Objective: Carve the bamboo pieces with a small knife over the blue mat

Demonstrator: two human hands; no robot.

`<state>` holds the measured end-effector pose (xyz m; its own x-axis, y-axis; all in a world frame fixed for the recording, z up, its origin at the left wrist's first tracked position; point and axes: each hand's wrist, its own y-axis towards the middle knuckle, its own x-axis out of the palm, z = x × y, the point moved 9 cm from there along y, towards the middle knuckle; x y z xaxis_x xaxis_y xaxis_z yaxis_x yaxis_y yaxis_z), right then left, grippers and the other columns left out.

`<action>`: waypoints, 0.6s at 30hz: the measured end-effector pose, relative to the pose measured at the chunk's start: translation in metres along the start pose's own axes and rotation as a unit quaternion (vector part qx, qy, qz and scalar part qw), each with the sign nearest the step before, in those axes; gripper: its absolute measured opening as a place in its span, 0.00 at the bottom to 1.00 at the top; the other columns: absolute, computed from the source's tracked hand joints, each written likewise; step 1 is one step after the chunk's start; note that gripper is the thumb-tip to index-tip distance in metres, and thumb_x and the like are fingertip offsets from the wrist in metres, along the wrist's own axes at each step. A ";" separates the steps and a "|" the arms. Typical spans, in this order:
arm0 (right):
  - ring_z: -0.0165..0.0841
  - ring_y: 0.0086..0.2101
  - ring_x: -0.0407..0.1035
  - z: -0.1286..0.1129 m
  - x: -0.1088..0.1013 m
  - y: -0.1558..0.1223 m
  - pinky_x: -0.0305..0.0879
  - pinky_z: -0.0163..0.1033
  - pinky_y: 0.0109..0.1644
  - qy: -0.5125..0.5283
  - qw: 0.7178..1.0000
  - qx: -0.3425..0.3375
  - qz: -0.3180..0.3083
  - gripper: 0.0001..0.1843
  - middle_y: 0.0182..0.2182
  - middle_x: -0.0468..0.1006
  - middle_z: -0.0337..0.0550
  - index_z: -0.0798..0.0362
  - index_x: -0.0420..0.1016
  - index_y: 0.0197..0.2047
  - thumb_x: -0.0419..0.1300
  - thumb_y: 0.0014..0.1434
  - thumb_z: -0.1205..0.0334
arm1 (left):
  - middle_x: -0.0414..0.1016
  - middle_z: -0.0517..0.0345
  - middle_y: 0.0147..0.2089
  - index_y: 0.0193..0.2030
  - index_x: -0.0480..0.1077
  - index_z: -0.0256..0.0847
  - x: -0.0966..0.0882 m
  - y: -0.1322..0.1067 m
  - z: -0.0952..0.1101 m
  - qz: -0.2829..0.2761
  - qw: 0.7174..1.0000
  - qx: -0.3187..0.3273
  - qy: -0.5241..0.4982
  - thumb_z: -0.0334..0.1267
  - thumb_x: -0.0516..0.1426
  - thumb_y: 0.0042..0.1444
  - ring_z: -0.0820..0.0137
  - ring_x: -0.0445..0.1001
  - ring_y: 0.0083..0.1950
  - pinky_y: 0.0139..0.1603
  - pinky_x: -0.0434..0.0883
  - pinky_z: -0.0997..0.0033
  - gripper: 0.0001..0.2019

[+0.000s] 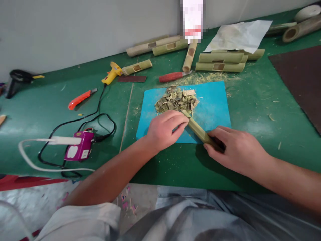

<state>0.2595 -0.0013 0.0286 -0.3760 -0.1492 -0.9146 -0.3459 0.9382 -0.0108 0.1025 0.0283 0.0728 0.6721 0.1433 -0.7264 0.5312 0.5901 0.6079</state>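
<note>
A green bamboo stick (pixel 198 130) lies slanted across the near edge of a blue cutting mat (pixel 215 107). My right hand (pixel 235 152) grips its near end. My left hand (pixel 165 129) is closed around something small, probably a knife, pressed against the stick's far end. Just beyond that end, a heap of green bamboo shavings (pixel 177 100) sits on the mat.
On the green table (pixel 250 100): a red-handled knife (pixel 172 77), an orange utility knife (pixel 81 98), a yellow glue gun (pixel 111 72), a purple power strip (pixel 80 150) with cables, several cut bamboo tubes (pixel 220 62), white paper (pixel 240 35), a dark mat (pixel 301 77).
</note>
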 end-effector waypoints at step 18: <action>0.29 0.24 0.64 0.000 -0.001 0.001 0.50 0.37 0.27 0.012 1.000 0.006 -0.002 0.10 0.27 0.76 0.38 0.50 0.73 0.33 0.58 0.59 0.54 | 0.81 0.54 0.40 0.43 0.78 0.38 0.003 -0.004 -0.017 -0.013 0.998 -0.066 -0.021 0.31 0.62 0.62 0.73 0.79 0.39 0.41 0.76 0.75 0.04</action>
<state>0.2594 -0.0002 0.0292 -0.3946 -0.1609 -0.9047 -0.3382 0.9409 -0.0198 0.0930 0.0400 0.0627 0.6818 0.0955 -0.7253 0.4775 0.6930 0.5401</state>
